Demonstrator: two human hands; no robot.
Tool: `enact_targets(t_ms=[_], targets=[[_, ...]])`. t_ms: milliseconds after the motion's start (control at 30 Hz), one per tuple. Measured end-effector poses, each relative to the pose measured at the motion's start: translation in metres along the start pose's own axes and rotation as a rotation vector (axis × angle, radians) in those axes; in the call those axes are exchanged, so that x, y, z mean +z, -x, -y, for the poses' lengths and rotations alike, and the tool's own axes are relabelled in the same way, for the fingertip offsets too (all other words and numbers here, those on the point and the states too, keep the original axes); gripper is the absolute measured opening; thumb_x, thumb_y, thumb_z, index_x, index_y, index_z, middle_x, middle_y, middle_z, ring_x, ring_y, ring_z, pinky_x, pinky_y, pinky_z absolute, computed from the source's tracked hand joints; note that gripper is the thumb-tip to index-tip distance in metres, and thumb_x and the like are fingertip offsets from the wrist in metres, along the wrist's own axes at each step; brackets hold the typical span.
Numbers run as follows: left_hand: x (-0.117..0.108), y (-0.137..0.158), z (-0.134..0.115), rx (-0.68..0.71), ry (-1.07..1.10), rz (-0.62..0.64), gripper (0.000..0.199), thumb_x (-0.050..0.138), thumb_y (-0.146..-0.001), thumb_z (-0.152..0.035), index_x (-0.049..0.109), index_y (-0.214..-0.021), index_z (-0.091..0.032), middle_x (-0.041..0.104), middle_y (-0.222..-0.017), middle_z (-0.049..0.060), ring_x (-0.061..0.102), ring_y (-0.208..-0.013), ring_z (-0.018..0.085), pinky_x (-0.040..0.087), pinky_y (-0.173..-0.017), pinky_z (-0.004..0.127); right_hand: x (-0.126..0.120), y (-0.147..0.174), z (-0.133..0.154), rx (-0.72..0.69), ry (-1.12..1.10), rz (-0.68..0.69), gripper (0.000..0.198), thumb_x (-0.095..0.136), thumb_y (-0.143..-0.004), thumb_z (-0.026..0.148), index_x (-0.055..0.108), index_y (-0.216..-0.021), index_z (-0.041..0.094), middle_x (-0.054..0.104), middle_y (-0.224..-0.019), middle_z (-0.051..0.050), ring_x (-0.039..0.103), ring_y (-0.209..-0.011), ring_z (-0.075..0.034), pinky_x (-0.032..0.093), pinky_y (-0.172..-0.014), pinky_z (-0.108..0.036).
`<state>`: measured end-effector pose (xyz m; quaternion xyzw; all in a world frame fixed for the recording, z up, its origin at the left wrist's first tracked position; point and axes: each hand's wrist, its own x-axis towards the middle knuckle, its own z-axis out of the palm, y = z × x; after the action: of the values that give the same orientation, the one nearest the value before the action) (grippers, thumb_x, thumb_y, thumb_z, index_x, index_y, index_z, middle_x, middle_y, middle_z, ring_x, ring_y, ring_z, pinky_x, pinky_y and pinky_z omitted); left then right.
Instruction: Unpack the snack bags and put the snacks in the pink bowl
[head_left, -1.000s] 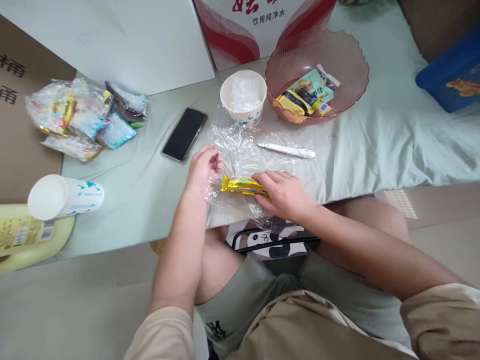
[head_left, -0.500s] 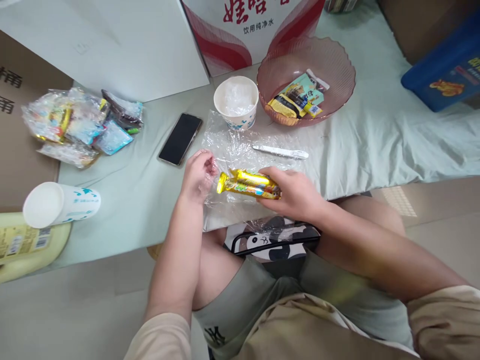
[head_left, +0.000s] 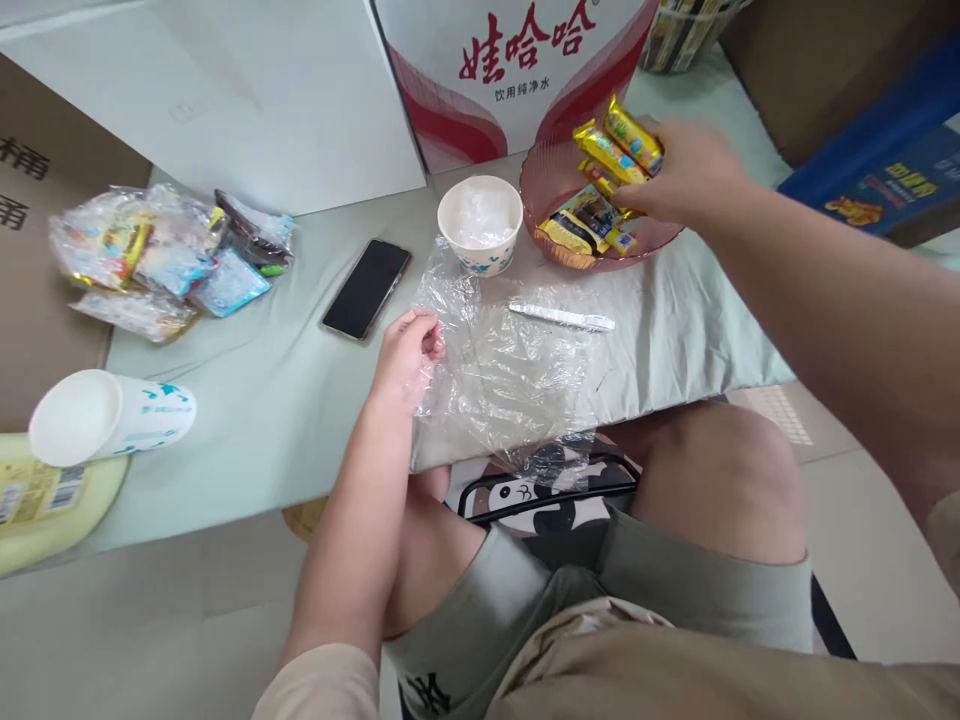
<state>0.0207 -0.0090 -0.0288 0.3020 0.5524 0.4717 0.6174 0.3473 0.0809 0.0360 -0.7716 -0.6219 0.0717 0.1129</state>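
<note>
Above the pink ribbed bowl (head_left: 547, 165), my right hand (head_left: 679, 175) grips several small gold-wrapped snack packets (head_left: 615, 150). Inside the bowl lie yellow and dark snack packets (head_left: 581, 228). My left hand (head_left: 412, 345) is closed at the left edge of a clear plastic bag (head_left: 517, 365), which is spread flat at the table's front and hangs over the edge. Its fingers seem to pinch the film. On the bag rests a white utility knife (head_left: 562, 317). Just behind it stands a paper cup (head_left: 480, 225) with crumpled clear plastic inside.
A black phone (head_left: 367, 288) lies left of the bag. Farther left are a pile of filled clear packets (head_left: 150, 250) and a tipped paper cup (head_left: 112, 415) by a pale yellow jug (head_left: 67, 495). Boxes (head_left: 517, 80) line the back; a blue container (head_left: 877, 160) stands right.
My right hand has carried the gold packets from over the plastic bag up and right to above the bowl. My left hand has stayed by the bag. The view has shifted slightly.
</note>
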Motion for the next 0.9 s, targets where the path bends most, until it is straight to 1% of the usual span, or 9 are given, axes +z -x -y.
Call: enact_targets(t_ms=[100, 200, 400, 533, 600, 667, 733, 800, 900], targets=[[-0.001, 0.0, 0.001, 0.017, -0.003, -0.004, 0.014, 0.068, -0.065, -0.017, 0.053, -0.065, -0.017, 0.05, -0.059, -0.005, 0.044, -0.05, 0.004, 0.036, -0.045, 0.013, -0.003, -0.01, 0.004, 0.024, 0.041, -0.029, 0.049, 0.081, -0.077, 0.048, 0.066, -0.12, 0.028, 0.064, -0.128, -0.013, 0.058, -0.127, -0.04, 0.053, -0.101, -0.067], [-0.003, 0.0, 0.001, 0.031, 0.011, 0.001, 0.015, 0.068, -0.064, -0.017, 0.054, -0.065, -0.017, 0.051, -0.06, -0.004, 0.045, -0.051, 0.004, 0.036, -0.046, 0.013, -0.008, 0.002, 0.005, -0.059, 0.065, -0.208, 0.054, 0.073, -0.087, 0.045, 0.057, -0.133, 0.021, 0.05, -0.146, -0.018, 0.039, -0.147, -0.044, 0.042, -0.116, -0.068], [-0.003, 0.002, -0.001, 0.036, -0.02, 0.004, 0.015, 0.067, -0.064, -0.019, 0.052, -0.063, -0.017, 0.05, -0.06, -0.004, 0.045, -0.049, 0.005, 0.035, -0.044, 0.015, 0.011, 0.08, 0.009, -0.424, -0.152, -0.235, 0.025, 0.055, -0.094, 0.027, 0.063, -0.116, 0.019, 0.066, -0.121, -0.017, 0.059, -0.122, -0.031, 0.05, -0.103, -0.053], [-0.003, 0.001, -0.002, 0.02, -0.027, -0.043, 0.019, 0.066, -0.064, -0.021, 0.048, -0.064, -0.018, 0.049, -0.06, -0.005, 0.044, -0.046, 0.004, 0.031, -0.041, 0.015, 0.044, 0.175, 0.018, -0.89, -0.392, -0.007, 0.027, 0.051, -0.101, 0.038, 0.064, -0.118, 0.021, 0.072, -0.11, -0.009, 0.068, -0.104, -0.024, 0.055, -0.092, -0.043], [-0.004, 0.0, -0.002, 0.012, -0.006, -0.053, 0.019, 0.065, -0.063, -0.021, 0.046, -0.064, -0.019, 0.048, -0.06, -0.005, 0.043, -0.045, 0.004, 0.03, -0.04, 0.015, 0.06, 0.217, 0.016, -1.065, -0.37, 0.16, 0.048, 0.063, -0.095, 0.052, 0.062, -0.132, 0.021, 0.072, -0.127, -0.011, 0.066, -0.12, -0.029, 0.053, -0.1, -0.047], [-0.005, -0.002, -0.001, 0.012, 0.01, -0.058, 0.019, 0.065, -0.062, -0.02, 0.046, -0.065, -0.019, 0.048, -0.06, -0.005, 0.044, -0.045, 0.004, 0.03, -0.04, 0.015, 0.074, 0.246, 0.008, -1.068, -0.224, 0.259, 0.07, 0.079, -0.083, 0.049, 0.057, -0.145, 0.025, 0.058, -0.153, -0.013, 0.053, -0.141, -0.039, 0.045, -0.112, -0.058], [-0.006, -0.003, -0.001, 0.011, 0.007, -0.071, 0.018, 0.064, -0.062, -0.02, 0.047, -0.066, -0.019, 0.048, -0.059, -0.005, 0.045, -0.046, 0.005, 0.031, -0.04, 0.016, 0.087, 0.26, -0.003, -0.993, -0.108, 0.274, 0.072, 0.081, -0.081, 0.03, 0.056, -0.149, 0.028, 0.048, -0.163, -0.013, 0.045, -0.149, -0.041, 0.039, -0.117, -0.062], [-0.007, -0.004, -0.001, -0.002, -0.01, -0.1, 0.015, 0.064, -0.064, -0.021, 0.049, -0.067, -0.019, 0.048, -0.059, -0.005, 0.046, -0.046, 0.006, 0.033, -0.041, 0.017, 0.097, 0.261, -0.011, -0.948, -0.111, 0.241, 0.054, 0.072, -0.089, 0.018, 0.064, -0.141, 0.031, 0.054, -0.159, -0.009, 0.048, -0.148, -0.036, 0.04, -0.118, -0.059], [-0.013, -0.01, 0.002, 0.001, -0.038, -0.175, 0.013, 0.064, -0.07, -0.024, 0.056, -0.078, -0.019, 0.052, -0.067, -0.003, 0.051, -0.051, 0.008, 0.042, -0.046, 0.019, 0.101, 0.253, -0.013, -0.901, -0.333, 0.179, 0.026, 0.057, -0.099, 0.019, 0.076, -0.114, 0.027, 0.07, -0.14, -0.007, 0.061, -0.137, -0.03, 0.048, -0.114, -0.054]])
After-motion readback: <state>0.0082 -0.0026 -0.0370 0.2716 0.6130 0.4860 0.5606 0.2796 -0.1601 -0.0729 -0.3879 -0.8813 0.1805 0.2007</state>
